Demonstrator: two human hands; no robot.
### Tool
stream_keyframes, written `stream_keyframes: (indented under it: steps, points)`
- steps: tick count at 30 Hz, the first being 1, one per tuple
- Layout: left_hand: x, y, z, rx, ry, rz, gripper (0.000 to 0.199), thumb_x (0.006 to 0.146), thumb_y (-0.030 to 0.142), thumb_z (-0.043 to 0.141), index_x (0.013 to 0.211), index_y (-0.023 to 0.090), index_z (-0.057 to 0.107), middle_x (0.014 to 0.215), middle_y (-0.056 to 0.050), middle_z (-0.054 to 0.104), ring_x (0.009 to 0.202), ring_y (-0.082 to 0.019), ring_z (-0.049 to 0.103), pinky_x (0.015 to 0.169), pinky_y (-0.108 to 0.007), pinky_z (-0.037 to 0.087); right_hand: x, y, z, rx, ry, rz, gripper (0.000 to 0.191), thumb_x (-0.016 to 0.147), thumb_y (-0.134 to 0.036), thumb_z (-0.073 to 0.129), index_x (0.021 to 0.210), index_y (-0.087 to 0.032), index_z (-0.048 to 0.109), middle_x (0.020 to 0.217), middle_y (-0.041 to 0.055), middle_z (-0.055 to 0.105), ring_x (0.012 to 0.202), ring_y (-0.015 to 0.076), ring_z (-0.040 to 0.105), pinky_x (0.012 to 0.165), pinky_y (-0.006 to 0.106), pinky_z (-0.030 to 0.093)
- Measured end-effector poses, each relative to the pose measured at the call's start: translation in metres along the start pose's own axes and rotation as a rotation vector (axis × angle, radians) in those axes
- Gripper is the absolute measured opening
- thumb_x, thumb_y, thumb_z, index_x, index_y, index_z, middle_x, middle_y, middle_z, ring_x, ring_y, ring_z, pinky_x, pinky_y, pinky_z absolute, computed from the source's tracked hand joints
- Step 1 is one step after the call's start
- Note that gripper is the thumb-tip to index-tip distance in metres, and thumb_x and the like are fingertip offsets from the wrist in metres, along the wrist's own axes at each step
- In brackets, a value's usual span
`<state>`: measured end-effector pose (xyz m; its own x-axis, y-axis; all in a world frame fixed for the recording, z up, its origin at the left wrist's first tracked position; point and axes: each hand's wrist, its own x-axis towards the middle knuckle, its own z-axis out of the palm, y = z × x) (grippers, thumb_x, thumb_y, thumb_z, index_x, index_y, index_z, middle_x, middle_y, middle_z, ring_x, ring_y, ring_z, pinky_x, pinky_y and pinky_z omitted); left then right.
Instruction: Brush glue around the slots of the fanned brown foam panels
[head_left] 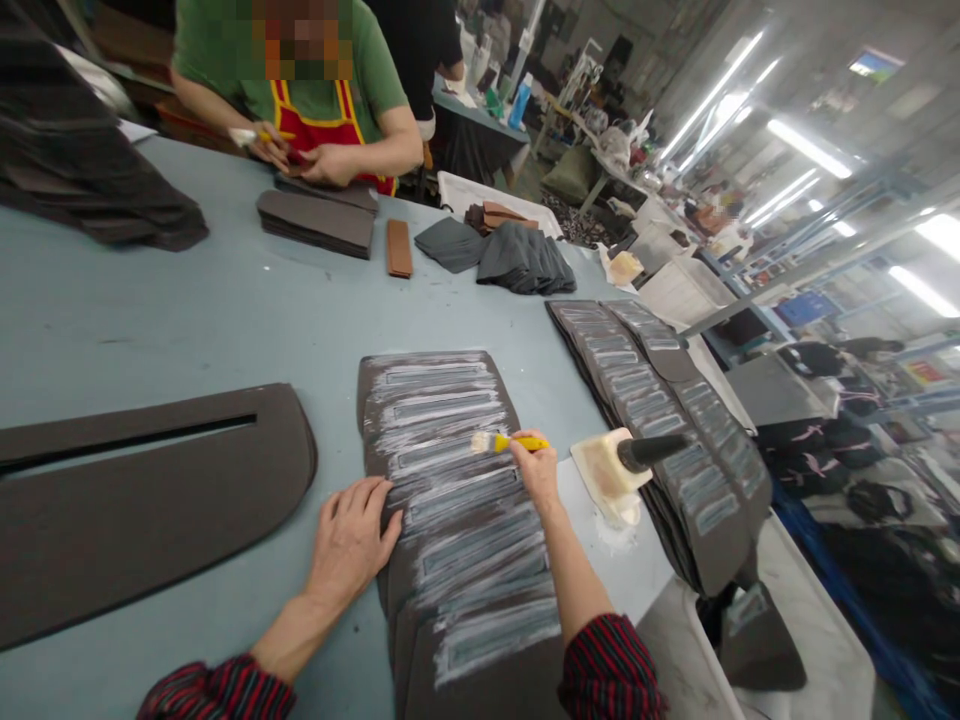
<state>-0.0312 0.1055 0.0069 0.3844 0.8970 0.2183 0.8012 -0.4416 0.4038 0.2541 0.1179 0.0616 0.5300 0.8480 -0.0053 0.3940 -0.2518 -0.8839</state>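
My right hand grips a paintbrush by its yellow handle, its pale bristles over the dark foam pieces. These pieces lie overlapped in a row, and whitish streaks surround their narrow rectangular slots. Flat at their left edge rests my left hand, fingers extended and fingertips touching the border. To the right of the brush stands a cream-coloured, crusted container with a dark cylindrical piece sticking out. White residue is spread on the sheet beneath it.
Left lies a large dark foam piece with a long slit. More streaked pieces overlap at the right edge. Across the table are a dark stack, a brown block and grey pieces. A person in a red apron works opposite.
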Motion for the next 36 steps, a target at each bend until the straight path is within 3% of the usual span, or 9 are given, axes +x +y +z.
stream_keyframes:
  steps: [3,7,10,12,21,25,29,32,36]
  points:
    - [0.000,0.001,0.000,0.005,-0.004,-0.007,0.036,0.087,0.033,0.048,0.118,0.017,0.056,0.120,-0.013,0.062,0.114,-0.028,0.053,0.099,-0.044,0.034,0.013,0.008,-0.022,-0.072,0.170,-0.024,0.022,0.072,-0.037,0.056,0.079,-0.018,0.063,0.063,-0.0029,0.056,0.057,0.0130,0.047,0.058,0.025,0.038]
    - [-0.001,0.002,0.000,0.004,-0.011,-0.007,0.036,0.087,0.034,0.048,0.118,0.017,0.056,0.121,-0.013,0.061,0.114,-0.028,0.052,0.099,-0.043,0.034,0.010,0.007,-0.017,-0.102,0.114,-0.058,0.021,0.073,-0.037,0.056,0.080,-0.019,0.064,0.061,-0.0045,0.054,0.055,0.0122,0.046,0.056,0.024,0.037]
    - [-0.001,0.002,0.000,0.008,-0.014,-0.008,0.036,0.087,0.034,0.047,0.118,0.017,0.056,0.120,-0.013,0.061,0.113,-0.028,0.053,0.098,-0.043,0.034,0.007,0.004,-0.009,-0.167,0.189,-0.079,0.019,0.074,-0.035,0.054,0.078,-0.019,0.064,0.062,-0.0037,0.056,0.056,0.0125,0.047,0.058,0.024,0.037]
    - [-0.001,0.002,0.000,0.008,-0.017,-0.009,0.036,0.087,0.034,0.047,0.118,0.017,0.056,0.120,-0.013,0.061,0.112,-0.028,0.053,0.098,-0.043,0.034,0.008,0.002,-0.007,-0.199,0.174,-0.134,0.020,0.076,-0.035,0.053,0.080,-0.019,0.065,0.066,-0.0028,0.058,0.058,0.0128,0.049,0.061,0.024,0.038]
    - [-0.002,0.002,0.002,0.012,-0.008,-0.012,0.036,0.088,0.034,0.048,0.118,0.016,0.055,0.120,-0.013,0.061,0.113,-0.028,0.053,0.098,-0.044,0.034,0.010,0.001,-0.012,-0.254,0.139,-0.168,0.019,0.077,-0.034,0.052,0.079,-0.020,0.065,0.063,-0.0033,0.057,0.057,0.0127,0.049,0.060,0.024,0.037]
    - [0.000,0.001,0.004,-0.025,0.025,-0.021,0.033,0.087,0.032,0.050,0.116,0.017,0.056,0.117,-0.012,0.062,0.111,-0.028,0.054,0.097,-0.044,0.036,-0.001,-0.009,-0.006,-0.244,0.243,-0.135,0.018,0.078,-0.034,0.053,0.080,-0.019,0.063,0.062,-0.0036,0.054,0.058,0.0129,0.048,0.060,0.024,0.036]
    - [-0.005,-0.001,-0.001,-0.118,0.092,-0.049,0.028,0.089,0.028,0.048,0.114,0.018,0.056,0.116,-0.011,0.063,0.110,-0.024,0.055,0.096,-0.041,0.038,-0.040,-0.036,0.028,-0.032,0.000,-0.165,0.014,0.079,-0.030,0.056,0.082,-0.019,0.063,0.067,-0.0036,0.056,0.059,0.0113,0.047,0.059,0.023,0.037]
    - [-0.019,0.004,-0.005,-0.142,0.088,0.014,0.025,0.089,0.024,0.048,0.112,0.019,0.057,0.114,-0.009,0.064,0.110,-0.022,0.056,0.097,-0.040,0.038,-0.077,-0.054,0.058,0.073,-0.214,-0.192,0.011,0.080,-0.027,0.055,0.082,-0.020,0.064,0.069,-0.0034,0.056,0.060,0.0107,0.047,0.060,0.022,0.038]
    - [-0.036,0.012,-0.002,-0.050,0.014,0.136,0.027,0.089,0.024,0.049,0.114,0.019,0.059,0.116,-0.009,0.065,0.110,-0.024,0.056,0.097,-0.041,0.037,-0.094,-0.049,0.069,0.065,-0.353,-0.189,0.011,0.078,-0.027,0.056,0.081,-0.021,0.065,0.069,-0.0036,0.057,0.060,0.0106,0.047,0.059,0.022,0.038]
